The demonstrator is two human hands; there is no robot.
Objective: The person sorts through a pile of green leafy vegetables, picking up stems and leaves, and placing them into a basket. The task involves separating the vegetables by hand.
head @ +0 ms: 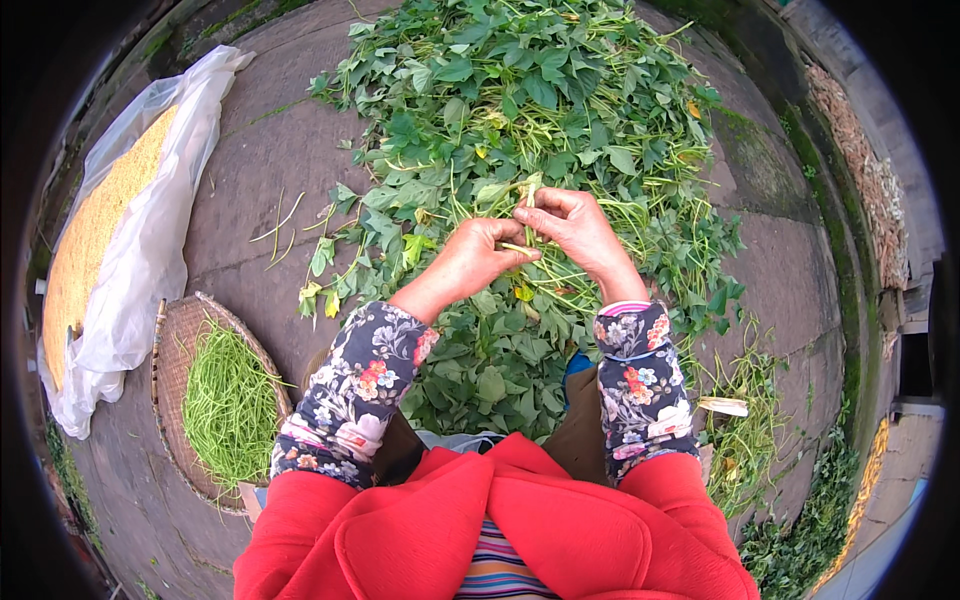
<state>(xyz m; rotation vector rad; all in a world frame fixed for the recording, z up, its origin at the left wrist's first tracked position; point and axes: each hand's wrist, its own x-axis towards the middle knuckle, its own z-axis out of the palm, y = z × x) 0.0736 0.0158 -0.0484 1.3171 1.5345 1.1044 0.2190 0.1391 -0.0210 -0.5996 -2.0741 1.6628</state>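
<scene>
My left hand (480, 251) pinches a short pale green stem (517, 248) between thumb and fingers. Close beside it, my right hand (574, 221) grips a leafy vine shoot (532, 189) whose wilted leaf bends over at the top. The fingertips of both hands nearly meet over a large heap of leafy green vines (510, 82), which look like sweet potato. More cut leaves (491, 382) lie between my knees. To my left, a shallow woven bamboo basket (171, 375) holds a mound of thin stripped green stems (229, 405).
A translucent plastic sheet (169, 247) with yellow grain (112, 225) spread on it lies at far left. Loose stems (279, 229) are scattered on the stone paving (277, 157). Thin plant scraps (742, 435) lie at my right, near a mossy ledge (840, 247).
</scene>
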